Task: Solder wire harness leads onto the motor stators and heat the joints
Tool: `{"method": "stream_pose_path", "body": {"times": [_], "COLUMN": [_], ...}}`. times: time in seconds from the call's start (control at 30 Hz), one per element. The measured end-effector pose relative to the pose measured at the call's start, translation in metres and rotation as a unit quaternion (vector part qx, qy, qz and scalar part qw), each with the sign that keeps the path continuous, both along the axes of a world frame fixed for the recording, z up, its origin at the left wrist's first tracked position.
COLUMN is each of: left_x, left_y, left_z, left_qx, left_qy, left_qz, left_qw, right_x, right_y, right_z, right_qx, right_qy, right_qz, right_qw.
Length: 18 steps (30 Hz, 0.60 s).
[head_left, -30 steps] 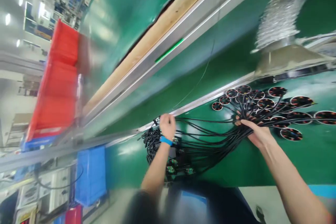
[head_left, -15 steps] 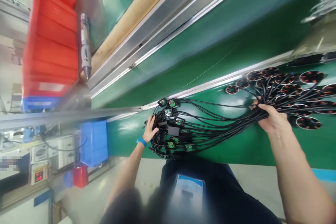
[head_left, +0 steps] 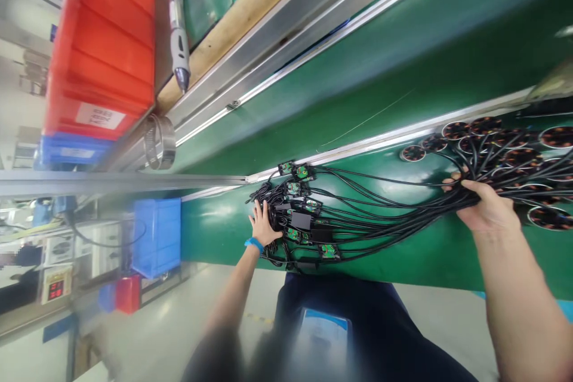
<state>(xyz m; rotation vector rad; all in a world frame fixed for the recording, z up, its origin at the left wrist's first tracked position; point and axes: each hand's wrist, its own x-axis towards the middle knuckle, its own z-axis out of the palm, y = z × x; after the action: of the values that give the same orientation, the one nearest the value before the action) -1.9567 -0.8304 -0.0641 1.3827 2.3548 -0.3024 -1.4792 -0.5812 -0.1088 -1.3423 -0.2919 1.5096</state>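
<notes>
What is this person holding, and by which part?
The right hand grips black cables mid-bundle, near the round discs; the left hand lies open on their circuit-board end.

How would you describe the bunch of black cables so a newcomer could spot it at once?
On the green workbench, find the person's left hand, with its blue wristband, and right hand. The black cable bundle stretches between them. Unlike anything nearby, it ends in small green circuit boards by the left hand and round dark discs beyond the right.
</notes>
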Motion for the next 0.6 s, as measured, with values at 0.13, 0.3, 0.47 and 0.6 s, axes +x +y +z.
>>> {"method": "stream_pose_path", "body": {"times": [0.13,0.3,0.47,0.6], "left_x": [-0.004,0.005,-0.004,-0.027], "left_y": [0.011,0.003,0.024,0.052], "left_z": [-0.002,-0.002,0.010,0.012], "left_qx": [0.024,0.039,0.031,-0.033], "left_qy": [-0.028,-0.004,0.054,0.056], "left_qz": [-0.014,0.025,-0.075,-0.186], "left_qw": [0.999,0.999,0.995,0.980], "right_x": [0.002,0.001,0.000,-0.002], "right_y": [0.000,0.001,0.001,0.002], "right_z": [-0.004,-0.008,-0.010,-0.011], "right_qx": [0.010,0.020,0.020,0.015], "right_qy": [0.052,0.079,0.066,0.053], "right_qz": [0.012,0.004,-0.017,-0.033], "right_qw": [0.999,0.997,0.997,0.998]}}
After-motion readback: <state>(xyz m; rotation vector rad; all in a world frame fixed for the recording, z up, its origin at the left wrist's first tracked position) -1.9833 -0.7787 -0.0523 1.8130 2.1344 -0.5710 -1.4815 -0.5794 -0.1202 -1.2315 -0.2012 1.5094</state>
